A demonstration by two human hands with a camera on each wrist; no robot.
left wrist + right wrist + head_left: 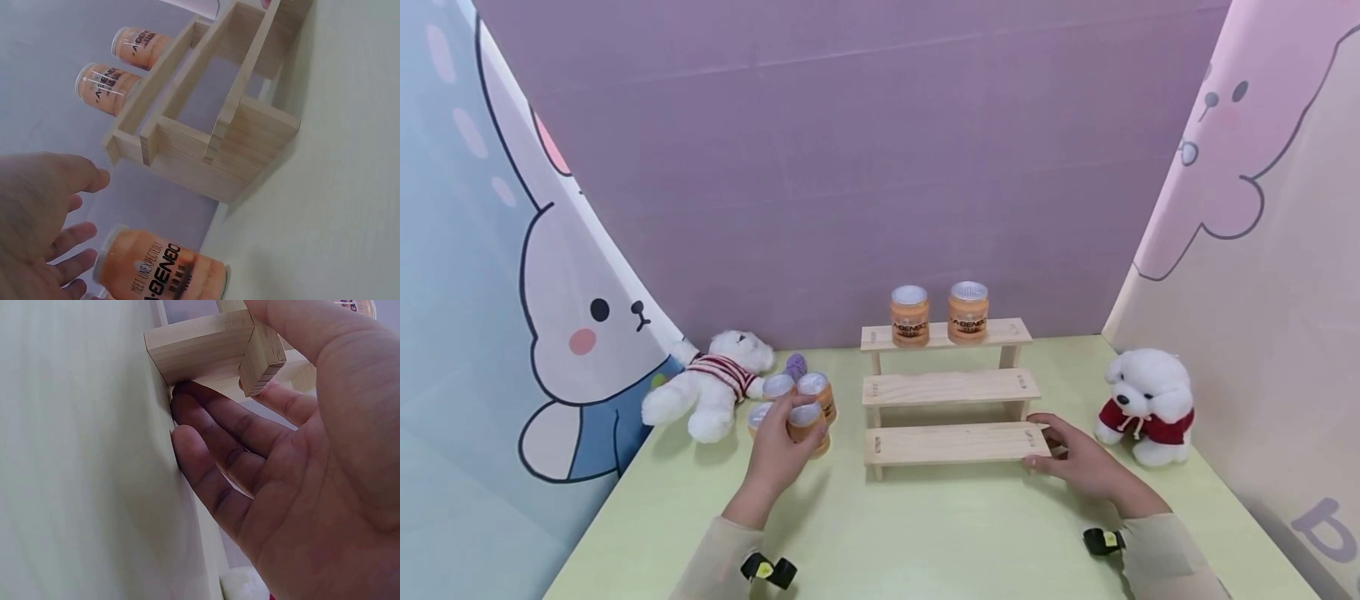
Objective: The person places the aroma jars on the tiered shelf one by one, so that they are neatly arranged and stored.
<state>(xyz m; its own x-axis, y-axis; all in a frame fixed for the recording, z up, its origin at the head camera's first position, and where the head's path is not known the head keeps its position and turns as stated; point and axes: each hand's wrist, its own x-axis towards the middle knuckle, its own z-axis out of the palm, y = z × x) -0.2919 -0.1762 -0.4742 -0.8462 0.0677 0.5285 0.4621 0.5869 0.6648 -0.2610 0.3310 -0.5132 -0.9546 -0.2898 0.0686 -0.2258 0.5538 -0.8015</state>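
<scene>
My left hand [777,450] is over several orange cans with pale lids, left of the wooden shelf [951,443]. Its fingers reach across the top of the front can [806,422]. In the left wrist view, the thumb stands apart from the nearest can [165,265], and the fingers are loosely extended by its lid. My right hand [1075,458] grips the right end of the shelf's lowest board, with the thumb in front; in the right wrist view, fingers [212,425] reach behind the board's end. Two more cans, left [910,321] and right [967,317], stand on the top board.
A white plush toy in a striped shirt [718,379] lies at left behind the cans, near a small purple object [795,367]. A white plush dog in red [1150,408] sits at right. A purple wall [850,183] rises behind the pale green table [940,533].
</scene>
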